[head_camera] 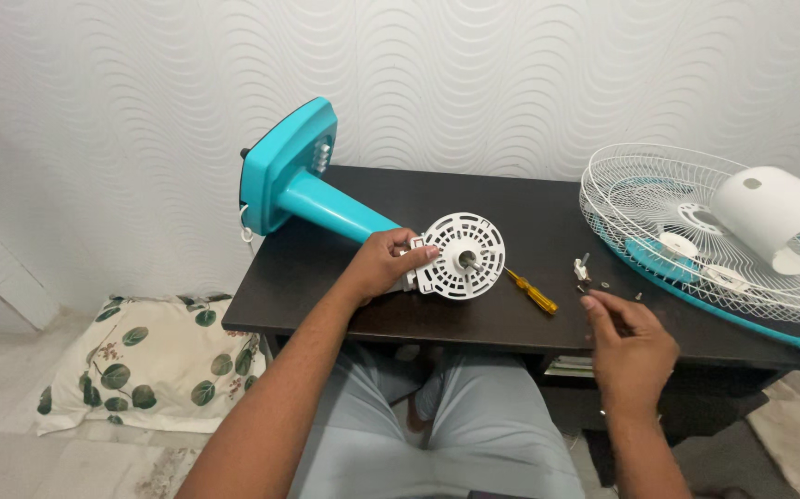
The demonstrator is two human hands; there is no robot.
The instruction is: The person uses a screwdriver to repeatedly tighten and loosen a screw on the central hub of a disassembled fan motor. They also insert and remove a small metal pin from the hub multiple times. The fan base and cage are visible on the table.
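A turquoise fan stand [312, 196] lies on its side on the dark table [511, 323], its base toward the wall. Its white round motor housing [463, 255] with a metal shaft faces me. My left hand [383, 263] grips the housing at its left edge. My right hand [629, 346] hovers over the table's front right, fingers pinched together near small screws [603, 286] and a metal piece [582, 271]; whether it holds a screw I cannot tell. A yellow-handled screwdriver [534, 292] lies between the hands.
A white wire fan grille [668, 199] with turquoise blades [659, 254] and a white motor cover [774, 214] lies at the table's right end. A leaf-patterned pillow [141, 365] rests on the floor at left. A wavy-textured wall stands behind.
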